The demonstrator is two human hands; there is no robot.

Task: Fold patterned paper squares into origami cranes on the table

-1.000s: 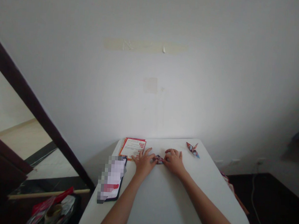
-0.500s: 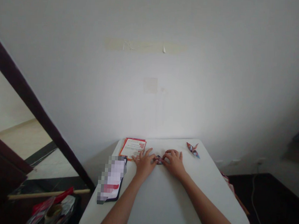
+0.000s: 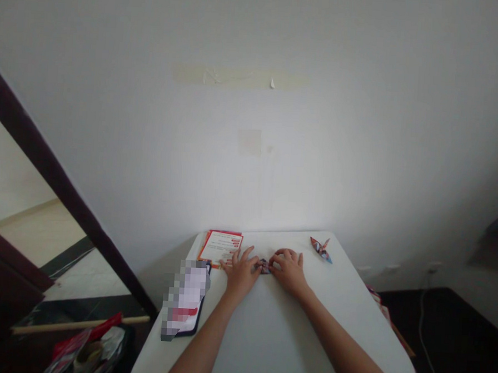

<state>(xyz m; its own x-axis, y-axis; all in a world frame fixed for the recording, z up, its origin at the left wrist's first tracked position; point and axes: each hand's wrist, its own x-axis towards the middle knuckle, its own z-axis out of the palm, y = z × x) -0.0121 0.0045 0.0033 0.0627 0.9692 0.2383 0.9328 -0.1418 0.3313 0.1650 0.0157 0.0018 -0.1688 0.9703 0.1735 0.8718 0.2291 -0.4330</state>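
Observation:
A small piece of folded patterned paper (image 3: 265, 266) lies on the white table (image 3: 262, 332) between my hands. My left hand (image 3: 241, 269) pinches its left side with thumb and forefinger, while the other fingers spread toward the printed sheets. On the paper's right side, my right hand (image 3: 288, 270) has its fingertips closed, with the fingers bent. Part of the paper is hidden under the fingertips. A finished-looking origami crane (image 3: 321, 250), patterned in red and blue, rests at the table's back right, apart from my right hand.
Printed sheets (image 3: 221, 247) with red edges lie at the back left, partly behind my left hand. In front of them is a phone (image 3: 188, 300) with a blurred screen. A wall (image 3: 249, 181) rises behind the table. A bag of items (image 3: 94, 351) stands on the floor at left.
Both hands stay on the folded paper in nearly the same place. A little more of the paper shows between the fingertips. The view has shifted very slightly.

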